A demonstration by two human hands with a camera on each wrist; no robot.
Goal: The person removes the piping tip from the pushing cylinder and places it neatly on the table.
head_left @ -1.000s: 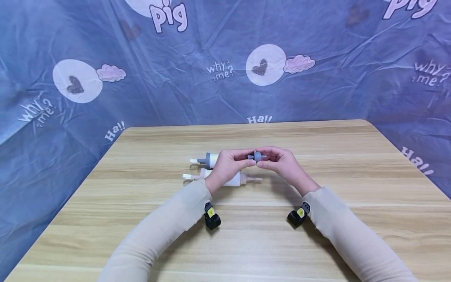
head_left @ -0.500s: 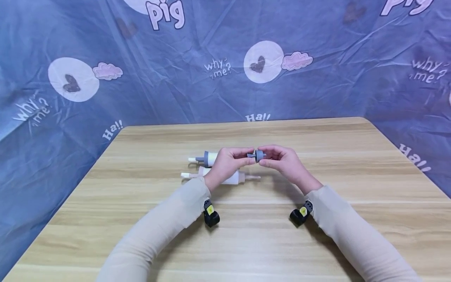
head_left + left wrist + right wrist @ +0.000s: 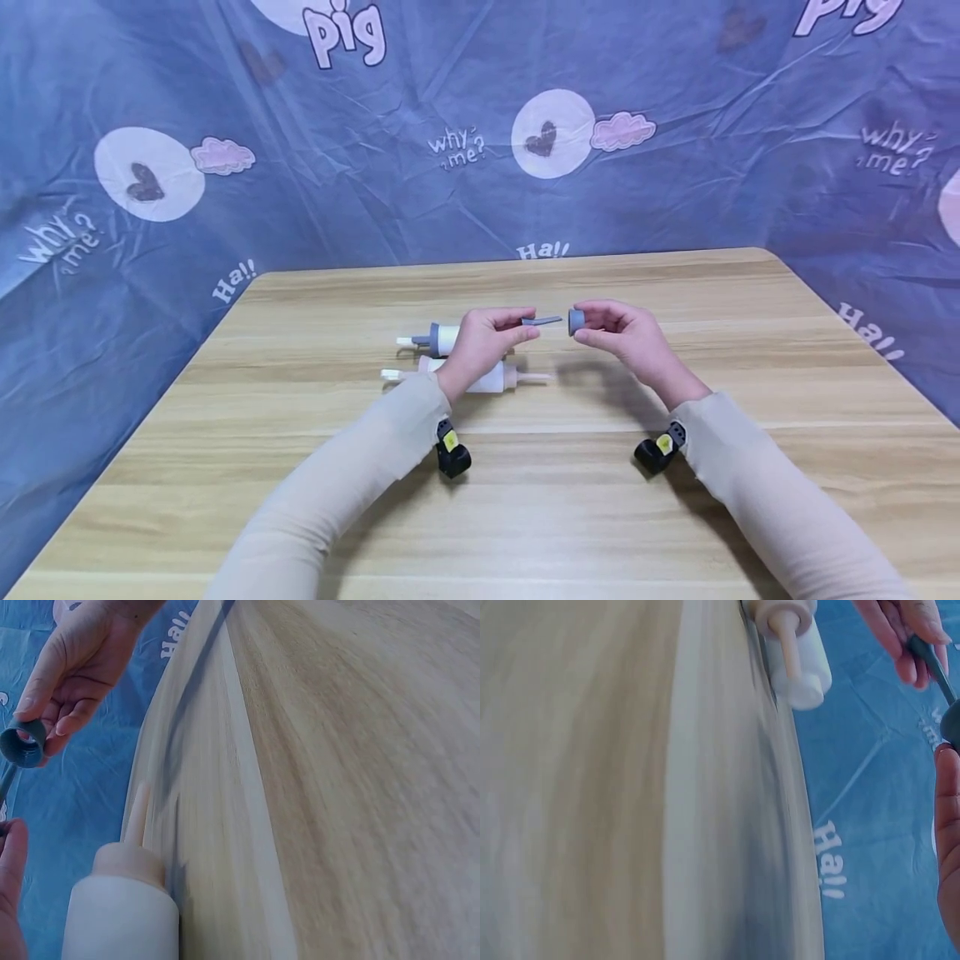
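Above the table, my left hand [image 3: 487, 340] pinches a slim grey nozzle [image 3: 544, 321] by its wider end, its thin tip pointing right. My right hand [image 3: 628, 336] holds a grey ring-shaped screw cap [image 3: 576, 322] between thumb and fingers. A narrow gap separates nozzle and cap in the head view. The cap [image 3: 22, 745] shows its hollow threaded inside in the left wrist view. Behind my left hand lies a white bottle with a grey collar [image 3: 444, 338], partly hidden. Nearer lies a white bottle with pale pink collars [image 3: 489, 380] and a pink nozzle [image 3: 534, 377].
Both bottles lie on their sides on the wood-grain table [image 3: 540, 517], white tips pointing left. A blue printed cloth [image 3: 420, 200] hangs behind the table and along its sides. A small black camera is strapped to each wrist.
My right hand has moved right and slightly up with the cap, drawing it away from the nozzle. The nozzle stays in my left hand, and more of it shows.
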